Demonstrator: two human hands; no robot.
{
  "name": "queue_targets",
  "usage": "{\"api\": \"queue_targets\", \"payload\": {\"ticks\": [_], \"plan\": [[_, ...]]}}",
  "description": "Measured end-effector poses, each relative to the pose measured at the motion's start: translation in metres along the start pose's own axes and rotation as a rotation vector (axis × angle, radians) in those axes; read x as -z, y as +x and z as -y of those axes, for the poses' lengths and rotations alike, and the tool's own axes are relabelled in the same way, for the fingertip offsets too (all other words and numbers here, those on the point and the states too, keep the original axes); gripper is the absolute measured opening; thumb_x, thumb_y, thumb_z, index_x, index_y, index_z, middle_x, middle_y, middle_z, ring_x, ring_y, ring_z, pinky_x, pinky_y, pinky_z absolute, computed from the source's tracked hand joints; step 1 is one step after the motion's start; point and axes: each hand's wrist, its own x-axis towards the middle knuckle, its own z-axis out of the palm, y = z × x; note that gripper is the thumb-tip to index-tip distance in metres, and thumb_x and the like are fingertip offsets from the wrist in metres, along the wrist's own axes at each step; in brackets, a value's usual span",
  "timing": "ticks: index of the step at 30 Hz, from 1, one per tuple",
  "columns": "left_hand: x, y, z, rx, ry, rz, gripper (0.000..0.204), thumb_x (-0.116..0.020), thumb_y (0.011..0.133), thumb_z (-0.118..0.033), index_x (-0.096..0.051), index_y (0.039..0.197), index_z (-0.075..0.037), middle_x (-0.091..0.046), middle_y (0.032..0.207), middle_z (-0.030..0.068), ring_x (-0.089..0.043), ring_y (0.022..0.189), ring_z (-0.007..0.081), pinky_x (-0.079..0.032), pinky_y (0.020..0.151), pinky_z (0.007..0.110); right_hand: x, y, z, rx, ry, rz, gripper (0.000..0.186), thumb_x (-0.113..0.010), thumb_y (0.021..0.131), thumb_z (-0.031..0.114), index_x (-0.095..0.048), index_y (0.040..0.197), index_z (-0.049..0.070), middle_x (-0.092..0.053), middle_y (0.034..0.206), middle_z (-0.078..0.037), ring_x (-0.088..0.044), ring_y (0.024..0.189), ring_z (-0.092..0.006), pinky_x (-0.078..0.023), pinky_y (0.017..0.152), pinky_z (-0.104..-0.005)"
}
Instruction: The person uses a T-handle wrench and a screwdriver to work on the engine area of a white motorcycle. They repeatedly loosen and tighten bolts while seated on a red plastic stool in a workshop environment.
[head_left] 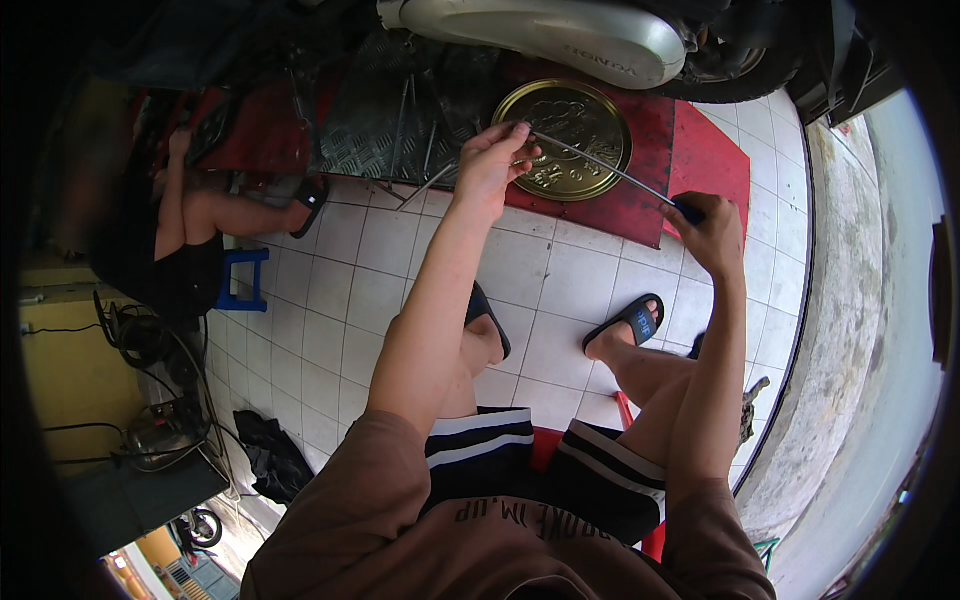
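My right hand [708, 232] is closed around the dark blue handle of a long screwdriver [610, 170], its thin metal shaft slanting up to the left. At the shaft's far end, my left hand [492, 168] has its thumb and fingertips pinched together at the tip. Below the shaft lies a round gold-coloured metal tray [508, 112] with an embossed design, set on a red platform [650, 150]. Just left of my left hand, a thin metal rod tool [425, 189] sticks out past the platform's edge; the hand hides one end of it.
A motorcycle with a silver engine cover [560, 40] stands over the platform. Metal tools lie on a black tread plate [370, 110]. At left, another person [185, 210] sits by a blue stool [243, 280]. Cables and a black cloth [272, 455] are on the left; a wall [860, 250] runs along the right.
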Motion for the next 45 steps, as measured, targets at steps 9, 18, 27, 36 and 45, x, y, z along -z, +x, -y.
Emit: {"api": "queue_targets", "payload": {"ticks": [9,18,27,36,45], "plan": [[-0.003,-0.003,0.003,0.084,0.005,-0.022,0.013,-0.063,0.094,-0.019,-0.063,0.102,-0.009,-0.064,0.089,0.0004,-0.062,0.079,0.0123,-0.048,0.067,0.026,-0.002,-0.003,-0.004,0.059,-0.031,-0.095,0.024,-0.078,0.073,0.029,-0.074,0.082,0.007,-0.068,0.068,-0.012,-0.066,0.064,-0.0301,-0.051,0.059,-0.0379],[-0.006,-0.003,0.005,0.072,-0.065,-0.043,0.014,-0.063,0.093,-0.022,-0.063,0.101,-0.010,-0.063,0.086,-0.0006,-0.061,0.076,0.0122,-0.047,0.065,0.025,-0.002,-0.002,0.001,0.028,-0.037,-0.082,0.026,-0.078,0.073,0.032,-0.074,0.082,0.007,-0.067,0.067,-0.012,-0.065,0.063,-0.0303,-0.050,0.059,-0.0381],[-0.008,-0.004,0.001,0.004,-0.054,-0.037,0.015,-0.064,0.092,-0.021,-0.063,0.102,-0.010,-0.061,0.087,-0.0014,-0.060,0.076,0.0113,-0.046,0.063,0.025,0.000,0.002,-0.004,0.028,0.016,-0.036,0.029,-0.077,0.075,0.034,-0.073,0.082,0.006,-0.066,0.065,-0.013,-0.065,0.062,-0.0305,-0.049,0.059,-0.0382],[-0.011,-0.007,-0.005,-0.006,-0.054,-0.060,0.019,-0.064,0.092,-0.026,-0.063,0.102,-0.010,-0.060,0.087,-0.0003,-0.059,0.075,0.0122,-0.046,0.063,0.026,0.002,0.001,-0.005,-0.001,0.055,-0.018,0.030,-0.077,0.075,0.033,-0.072,0.080,0.004,-0.065,0.065,-0.013,-0.065,0.061,-0.0292,-0.049,0.058,-0.0366],[-0.004,-0.002,-0.003,0.065,-0.049,-0.070,0.024,-0.059,0.094,-0.031,-0.061,0.104,-0.009,-0.060,0.087,0.0002,-0.059,0.075,0.0126,-0.046,0.064,0.026,0.027,0.000,-0.010,-0.024,0.339,-0.037,0.029,-0.077,0.078,0.024,-0.070,0.081,-0.003,-0.060,0.059,-0.009,-0.057,0.054,-0.0143,-0.044,0.053,-0.0291]]}}
